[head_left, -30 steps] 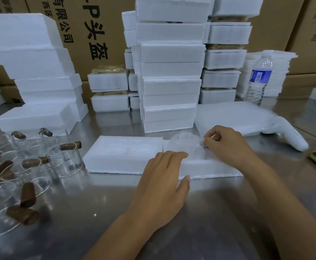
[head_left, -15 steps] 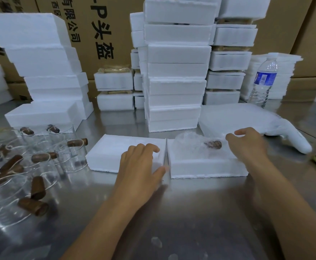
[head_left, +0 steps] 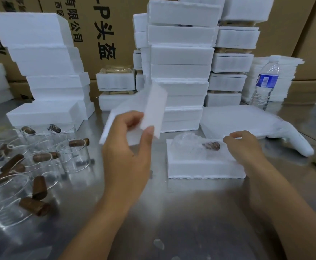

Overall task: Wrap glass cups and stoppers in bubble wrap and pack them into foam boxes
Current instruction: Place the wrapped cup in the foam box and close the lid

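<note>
My left hand grips a white foam lid and holds it tilted up off the metal table. To its right lies the open foam box. Inside sit a bubble-wrapped glass cup and a brown wrapped stopper. My right hand rests on the box's right edge, fingers curled near the wrap, and I cannot tell if it pinches it. At the left stand several bare glass cups and loose brown stoppers.
Tall stacks of foam boxes rise behind the work spot and at the left. A sheet pile of bubble wrap lies at the right, with a water bottle behind it. Cardboard cartons line the back.
My left hand took hold of the foam lid lying left of the box and lifted it, tilting it upward. My right hand moved from the wrapped stopper to the box's right edge.
</note>
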A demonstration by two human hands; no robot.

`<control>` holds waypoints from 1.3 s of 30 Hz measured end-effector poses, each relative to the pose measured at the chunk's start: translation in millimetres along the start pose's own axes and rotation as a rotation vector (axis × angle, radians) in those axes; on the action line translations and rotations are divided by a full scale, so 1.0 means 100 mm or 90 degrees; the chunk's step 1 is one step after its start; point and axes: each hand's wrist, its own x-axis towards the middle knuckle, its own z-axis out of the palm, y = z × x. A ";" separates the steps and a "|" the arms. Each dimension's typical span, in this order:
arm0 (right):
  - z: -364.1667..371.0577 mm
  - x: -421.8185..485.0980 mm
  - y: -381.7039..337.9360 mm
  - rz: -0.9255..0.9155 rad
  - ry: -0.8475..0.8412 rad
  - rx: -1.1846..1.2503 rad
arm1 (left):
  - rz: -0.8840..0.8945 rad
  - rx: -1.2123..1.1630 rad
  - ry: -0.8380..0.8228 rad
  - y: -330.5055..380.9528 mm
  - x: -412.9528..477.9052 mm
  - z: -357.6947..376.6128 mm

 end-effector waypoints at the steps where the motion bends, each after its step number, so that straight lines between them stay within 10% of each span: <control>1: 0.02 0.00 -0.01 0.001 -0.011 0.016 | -0.004 -0.057 0.025 0.02 0.04 -0.03; 12: 0.26 -0.19 -0.07 -0.016 -0.081 0.136 | -0.458 -0.670 0.343 -0.38 0.41 -0.54; 21: 0.26 -0.43 -0.21 -0.303 -0.012 0.237 | -0.541 -0.886 0.271 -0.25 0.35 -0.39; 27: 0.15 -0.38 -0.29 -0.183 -0.159 0.421 | -0.627 -0.813 0.096 -0.12 0.07 0.00; 33: 0.02 -0.25 -0.24 -0.055 -0.171 0.495 | -0.382 -0.240 -0.033 -0.22 -0.06 0.09; 39: 0.03 -0.20 -0.15 0.020 -0.227 0.540 | -0.287 -0.169 -0.084 -0.28 -0.13 0.15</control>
